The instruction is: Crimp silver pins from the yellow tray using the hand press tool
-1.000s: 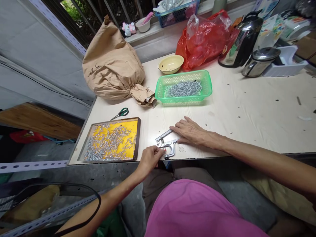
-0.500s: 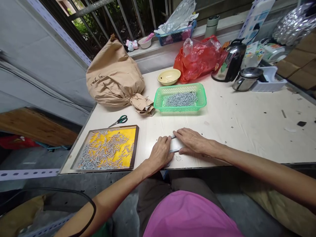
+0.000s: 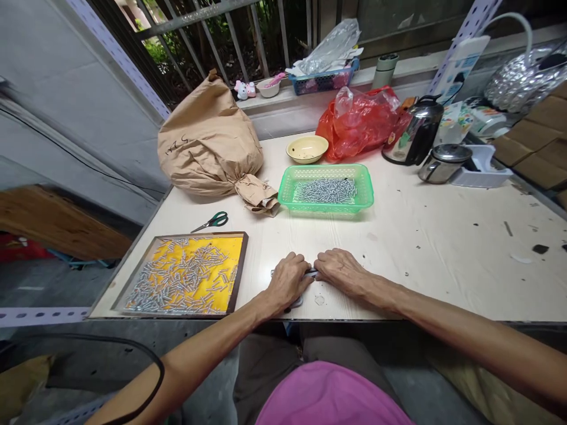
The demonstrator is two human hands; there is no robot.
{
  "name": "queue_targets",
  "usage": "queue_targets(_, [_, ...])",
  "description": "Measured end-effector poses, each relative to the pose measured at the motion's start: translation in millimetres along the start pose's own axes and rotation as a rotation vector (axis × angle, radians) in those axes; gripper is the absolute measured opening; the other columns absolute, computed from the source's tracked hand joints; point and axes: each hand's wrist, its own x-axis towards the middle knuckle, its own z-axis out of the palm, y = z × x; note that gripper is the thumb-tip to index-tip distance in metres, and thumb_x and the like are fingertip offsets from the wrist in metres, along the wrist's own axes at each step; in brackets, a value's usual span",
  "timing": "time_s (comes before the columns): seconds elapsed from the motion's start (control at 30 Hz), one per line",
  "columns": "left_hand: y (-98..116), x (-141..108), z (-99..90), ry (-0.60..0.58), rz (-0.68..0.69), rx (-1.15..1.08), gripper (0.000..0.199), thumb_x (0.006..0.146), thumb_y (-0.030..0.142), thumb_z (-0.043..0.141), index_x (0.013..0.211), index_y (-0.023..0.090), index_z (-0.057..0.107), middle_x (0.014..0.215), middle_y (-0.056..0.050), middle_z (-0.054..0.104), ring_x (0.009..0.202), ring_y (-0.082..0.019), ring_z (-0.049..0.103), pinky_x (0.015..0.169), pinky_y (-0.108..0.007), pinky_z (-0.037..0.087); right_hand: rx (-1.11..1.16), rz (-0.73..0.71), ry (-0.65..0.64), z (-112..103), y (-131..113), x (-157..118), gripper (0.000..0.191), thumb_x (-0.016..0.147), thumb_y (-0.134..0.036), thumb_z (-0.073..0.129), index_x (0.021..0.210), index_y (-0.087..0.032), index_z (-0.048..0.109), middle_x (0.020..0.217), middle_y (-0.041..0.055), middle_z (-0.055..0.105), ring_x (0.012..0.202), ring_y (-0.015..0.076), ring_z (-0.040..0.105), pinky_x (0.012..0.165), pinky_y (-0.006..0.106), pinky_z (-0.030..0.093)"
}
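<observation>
Near the table's front edge, my left hand (image 3: pixel 290 281) and my right hand (image 3: pixel 340 270) are close together, fingers curled. Both grip a narrow grey metal bar (image 3: pixel 312 273), whose middle shows in the gap between them. The rest of it is mostly covered by my fingers, so its full shape is hidden. Another grey metal part (image 3: pixel 296 303) sticks out below my left hand; whether it joins the bar I cannot tell. To the left lies a shallow tray (image 3: pixel 241 268) with a yellow bottom, strewn with small silvery metal pins (image 3: pixel 195 268).
Behind my hands stands a green plastic basket (image 3: pixel 286 200) of similar small metal pieces. Scissors (image 3: pixel 217 219) lie behind the tray. Farther back are a tied brown paper sack (image 3: pixel 208 141), a yellow bowl (image 3: pixel 305 144), a red plastic bag (image 3: pixel 354 127) and a kettle (image 3: pixel 419 133).
My hands have drawn closer. Two separate bars showed between them before; now a single narrow bar shows. My right fingers have curled in, and the view has tipped slightly upward.
</observation>
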Motion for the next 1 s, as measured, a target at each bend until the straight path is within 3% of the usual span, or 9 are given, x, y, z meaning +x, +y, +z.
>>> queue_targets(0.13, [1, -6, 3.0, 0.075, -0.062, -0.002, 0.024, 0.082, 0.033, 0.061, 0.101, 0.018, 0.059, 0.095, -0.006, 0.059, 0.095, -0.023, 0.052, 0.081, -0.037, 0.047, -0.006, -0.025, 0.080, -7, 7, -2, 0.025, 0.088, -0.038, 0.054, 0.099, -0.016, 0.062, 0.093, 0.0082, 0.060, 0.085, 0.0207, 0.053, 0.075, 0.033, 0.037])
queue_targets(0.27, [16, -23, 16.7, 0.223, -0.086, -0.046, 0.036, 0.085, 0.024, 0.055, 0.120, 0.016, 0.050, 0.126, -0.012, 0.052, 0.119, -0.026, 0.046, 0.097, -0.043, 0.043, 0.037, -0.101, 0.134, -5, 24, 4, 0.046, 0.086, -0.053, 0.052, 0.112, -0.016, 0.059, 0.098, 0.0103, 0.059, 0.091, 0.0227, 0.053, 0.078, 0.034, 0.039])
queue_targets(0.37, [33, -34, 32.1, 0.268, 0.023, -0.107, 0.034, 0.090, 0.020, 0.047, 0.124, 0.016, 0.047, 0.137, -0.013, 0.047, 0.133, -0.026, 0.036, 0.106, -0.045, 0.036, 0.040, -0.076, 0.161, 5, 32, 12, 0.034, 0.095, -0.038, 0.039, 0.111, -0.016, 0.060, 0.096, 0.0104, 0.060, 0.091, 0.0213, 0.054, 0.078, 0.032, 0.038])
queue_targets(0.47, [46, -38, 42.8, 0.242, 0.062, -0.171, 0.034, 0.092, 0.027, 0.044, 0.124, 0.017, 0.048, 0.132, -0.011, 0.053, 0.131, -0.025, 0.040, 0.108, -0.045, 0.034, -0.020, -0.053, 0.203, 11, 39, 25, 0.028, 0.094, -0.025, 0.039, 0.110, -0.017, 0.061, 0.096, 0.0094, 0.062, 0.093, 0.0217, 0.053, 0.079, 0.033, 0.037])
queue_targets(0.57, [50, -40, 46.2, 0.233, 0.053, -0.218, 0.034, 0.093, 0.032, 0.043, 0.123, 0.017, 0.049, 0.129, -0.011, 0.055, 0.129, -0.024, 0.043, 0.110, -0.045, 0.031, -0.047, -0.020, 0.236, 7, 42, 38, 0.028, 0.093, -0.022, 0.040, 0.110, -0.017, 0.062, 0.098, 0.0092, 0.063, 0.094, 0.0220, 0.052, 0.081, 0.034, 0.035])
queue_targets(0.67, [48, -41, 47.3, 0.247, 0.077, -0.252, 0.038, 0.092, 0.034, 0.045, 0.126, 0.017, 0.047, 0.132, -0.012, 0.052, 0.132, -0.025, 0.038, 0.110, -0.047, 0.030, -0.082, 0.000, 0.226, -5, 26, 44, 0.030, 0.093, -0.020, 0.040, 0.114, -0.016, 0.060, 0.097, 0.0101, 0.063, 0.093, 0.0226, 0.050, 0.080, 0.034, 0.034])
queue_targets(0.73, [47, -42, 50.0, 0.237, 0.097, -0.277, 0.040, 0.091, 0.034, 0.047, 0.127, 0.016, 0.047, 0.132, -0.013, 0.053, 0.131, -0.025, 0.040, 0.109, -0.046, 0.032, -0.094, -0.117, 0.172, -11, 3, 46, 0.027, 0.092, -0.020, 0.042, 0.110, -0.019, 0.063, 0.097, 0.0089, 0.061, 0.092, 0.0222, 0.048, 0.078, 0.034, 0.033])
queue_targets(0.87, [48, -44, 61.2, 0.176, 0.035, -0.296, 0.040, 0.089, 0.025, 0.045, 0.127, 0.012, 0.048, 0.123, -0.015, 0.058, 0.118, -0.029, 0.051, 0.100, -0.045, 0.041, -0.096, -0.447, -0.004, -10, -50, 51, 0.013, 0.086, -0.021, 0.054, 0.083, -0.022, 0.066, 0.093, 0.0068, 0.058, 0.090, 0.0215, 0.044, 0.072, 0.033, 0.032])
queue_targets(1.0, [50, -47, 75.5, 0.176, 0.039, -0.262, 0.047, 0.089, 0.026, 0.041, 0.134, 0.011, 0.041, 0.129, -0.017, 0.053, 0.116, -0.030, 0.052, 0.096, -0.045, 0.043, -0.173, -0.556, -0.065, 3, -72, 61, 0.011, 0.081, -0.016, 0.057, 0.073, -0.021, 0.063, 0.088, 0.0078, 0.057, 0.087, 0.0222, 0.044, 0.067, 0.035, 0.032])
